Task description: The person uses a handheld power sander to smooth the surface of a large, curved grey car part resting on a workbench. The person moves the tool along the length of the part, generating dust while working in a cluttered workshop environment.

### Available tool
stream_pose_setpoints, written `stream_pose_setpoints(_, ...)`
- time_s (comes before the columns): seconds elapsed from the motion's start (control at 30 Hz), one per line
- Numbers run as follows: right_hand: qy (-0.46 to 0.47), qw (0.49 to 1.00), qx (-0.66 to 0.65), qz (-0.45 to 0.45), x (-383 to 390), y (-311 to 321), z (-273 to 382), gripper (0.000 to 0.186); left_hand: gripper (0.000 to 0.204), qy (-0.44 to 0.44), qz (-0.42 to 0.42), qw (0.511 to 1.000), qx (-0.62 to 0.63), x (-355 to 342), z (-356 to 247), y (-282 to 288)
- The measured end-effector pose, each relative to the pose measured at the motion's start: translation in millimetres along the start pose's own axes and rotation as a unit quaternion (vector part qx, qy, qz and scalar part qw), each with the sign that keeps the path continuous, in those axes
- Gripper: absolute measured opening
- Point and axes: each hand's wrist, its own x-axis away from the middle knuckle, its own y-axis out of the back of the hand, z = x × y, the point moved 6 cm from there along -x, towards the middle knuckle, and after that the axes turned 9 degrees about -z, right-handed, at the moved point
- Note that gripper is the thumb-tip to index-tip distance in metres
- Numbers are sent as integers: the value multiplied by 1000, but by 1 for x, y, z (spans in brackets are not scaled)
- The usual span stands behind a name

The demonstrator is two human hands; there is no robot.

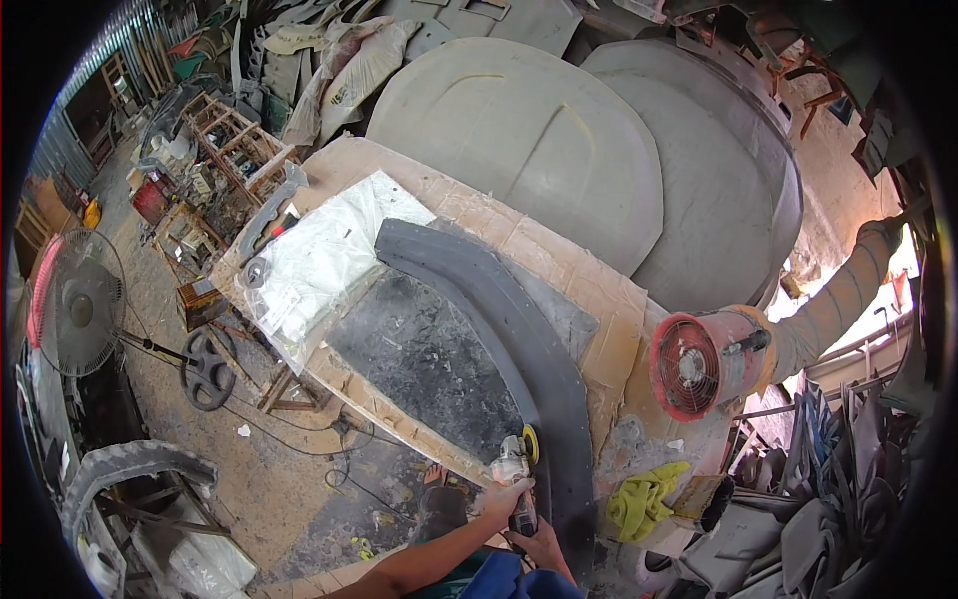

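With both hands I hold an angle grinder (515, 467) fitted with a yellow disc (531, 445). My left hand (505, 501) is closed around its body behind the head. Lower down, my right hand (542, 547) wraps the rear part of the tool. The disc is at the inner edge of a long, curved dark grey panel (559, 384), near its close end; whether they touch I cannot tell. That panel lies on a worktable (419, 334) with a dark, scuffed top and cardboard around its borders.
A red duct fan (689, 366) with a flexible hose (838, 299) stands on the right, above a yellow-green cloth (647, 499) and a brush (704, 502). Clear plastic sheeting (329, 250) covers the table's far left. Large grey panels (519, 130) lean behind. A pedestal fan (82, 309) stands left; cables (289, 434) cross the floor.
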Motion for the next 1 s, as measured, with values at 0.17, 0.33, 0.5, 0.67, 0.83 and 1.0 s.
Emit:
stream_pose_setpoints(0.17,-16,1000,24,6,-7,-1,10,51,17,13,-22,1000,10,4,-15,-3)
stream_pose_setpoints(0.33,-17,1000,6,8,-19,-1,5,47,15,3,-17,1000,8,-4,-23,-7)
stream_pose_setpoints(0.5,11,1000,21,11,-27,-2,20,46,16,14,-11,1000,16,-9,-30,-8)
stream_pose_setpoints(0.67,8,999,34,9,-36,-4,19,48,15,-6,-14,999,40,-13,-41,-9)
stream_pose_setpoints(0.83,17,999,40,25,-45,-7,24,53,16,-7,-27,998,52,-18,-51,-8)
stream_pose_setpoints(1.0,66,996,57,22,-61,-11,33,54,18,-9,-35,998,59,-24,-66,-10)
